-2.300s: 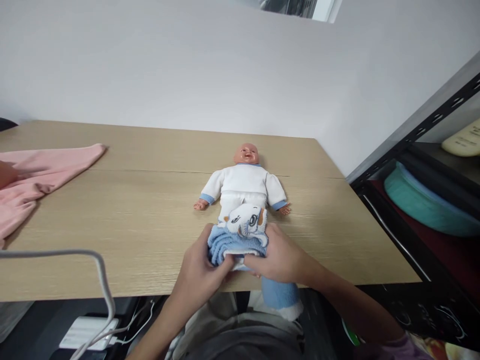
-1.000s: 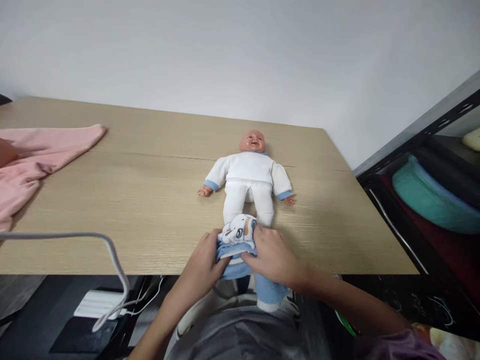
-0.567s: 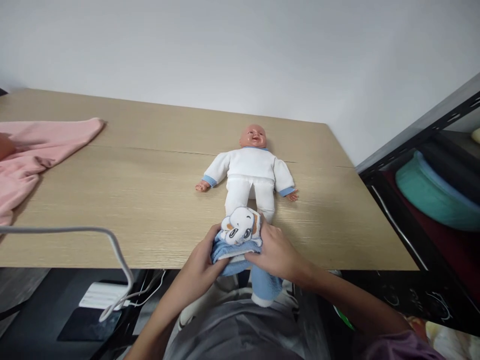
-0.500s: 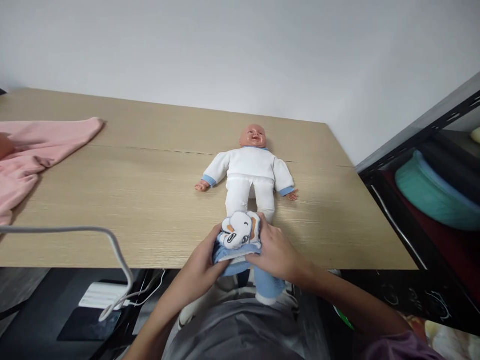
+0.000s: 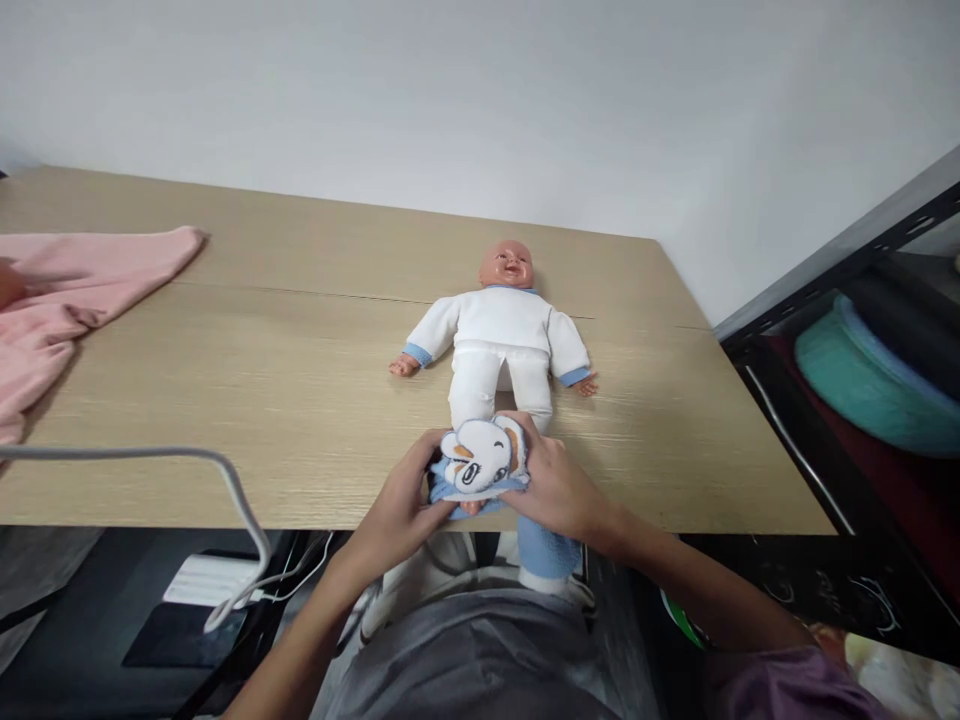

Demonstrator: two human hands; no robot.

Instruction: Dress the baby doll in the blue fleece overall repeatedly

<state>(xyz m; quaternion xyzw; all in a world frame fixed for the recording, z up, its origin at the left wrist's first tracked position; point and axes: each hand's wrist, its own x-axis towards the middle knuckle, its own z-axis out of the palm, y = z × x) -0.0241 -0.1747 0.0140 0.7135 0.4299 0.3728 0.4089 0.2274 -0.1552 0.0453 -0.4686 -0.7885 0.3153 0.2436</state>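
A baby doll [image 5: 501, 335] in a white suit with blue cuffs lies face up on the wooden table [image 5: 300, 370], feet toward me. At its feet I hold a bunched blue garment with a white elephant patch [image 5: 480, 465]. My left hand [image 5: 401, 500] grips the garment's left side, fingers closed. My right hand [image 5: 555, 480] grips its right side, over the doll's lower legs. A blue leg of the garment with a white cuff [image 5: 547, 555] hangs below the table edge.
A pink cloth [image 5: 67, 300] lies at the table's left end. A grey cable [image 5: 225, 480] arcs over the front edge down to white boxes on the floor. A black metal shelf [image 5: 825, 300] stands at the right, holding a teal round object [image 5: 870, 385].
The garment has been gathered tighter and drawn down from the doll's hips to its feet, baring the white trouser legs. Both hands stay on it.
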